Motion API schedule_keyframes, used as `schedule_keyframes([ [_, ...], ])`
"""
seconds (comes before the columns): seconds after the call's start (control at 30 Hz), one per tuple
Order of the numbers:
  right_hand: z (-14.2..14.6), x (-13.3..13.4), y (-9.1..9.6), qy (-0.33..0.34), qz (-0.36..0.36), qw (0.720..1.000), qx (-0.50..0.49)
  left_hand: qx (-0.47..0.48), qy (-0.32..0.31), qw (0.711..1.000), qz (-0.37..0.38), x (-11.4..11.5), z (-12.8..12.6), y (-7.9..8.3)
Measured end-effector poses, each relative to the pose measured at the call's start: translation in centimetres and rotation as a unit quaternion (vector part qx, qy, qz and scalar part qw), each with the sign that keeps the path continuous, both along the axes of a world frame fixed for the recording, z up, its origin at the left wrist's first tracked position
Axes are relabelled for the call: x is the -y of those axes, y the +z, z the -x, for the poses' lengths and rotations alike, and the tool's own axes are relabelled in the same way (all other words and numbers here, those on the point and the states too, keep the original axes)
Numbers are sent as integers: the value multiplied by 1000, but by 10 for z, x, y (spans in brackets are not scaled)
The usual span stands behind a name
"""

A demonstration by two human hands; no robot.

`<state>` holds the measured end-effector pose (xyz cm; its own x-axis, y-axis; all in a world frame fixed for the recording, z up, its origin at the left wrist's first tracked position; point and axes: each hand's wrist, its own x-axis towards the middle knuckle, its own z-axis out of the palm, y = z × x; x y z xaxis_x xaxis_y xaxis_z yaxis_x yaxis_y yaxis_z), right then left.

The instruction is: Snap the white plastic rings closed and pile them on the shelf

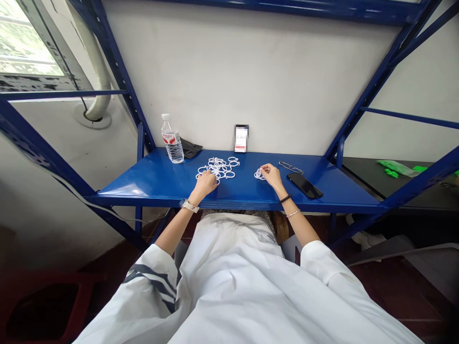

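A loose pile of thin white rings (225,168), each with a small knob, lies on the blue table (172,184). My left hand (205,184) reaches into the near left side of this pile with its fingers curled down; what they grip is hidden. To the right is a smaller bunch of white rings (258,175). My right hand (272,176) is at that bunch, thumb and forefinger pinched together on a white ring at its edge.
A water bottle (172,143) and a black pouch (191,148) stand at the back left. A lit phone (241,138) leans on the wall. Right of my right hand lie eyeglasses (291,167) and a dark phone (304,185). Blue frame posts (124,71) flank the table.
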<state>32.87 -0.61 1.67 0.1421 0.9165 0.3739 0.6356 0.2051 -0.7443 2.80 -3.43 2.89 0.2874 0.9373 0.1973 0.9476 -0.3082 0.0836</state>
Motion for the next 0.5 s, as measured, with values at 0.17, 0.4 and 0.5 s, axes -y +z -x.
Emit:
schedule_keyframes([
  [0.17,-5,2,-1,-57,20,994,86,19,-8,1000,-20,2,1,6],
  [0.4,-4,5,0,-64,36,987,140,109,-51,991,-56,2,5,13],
  [0.5,-3,4,0,-53,29,988,142,144,-71,985,-64,2,5,16],
])
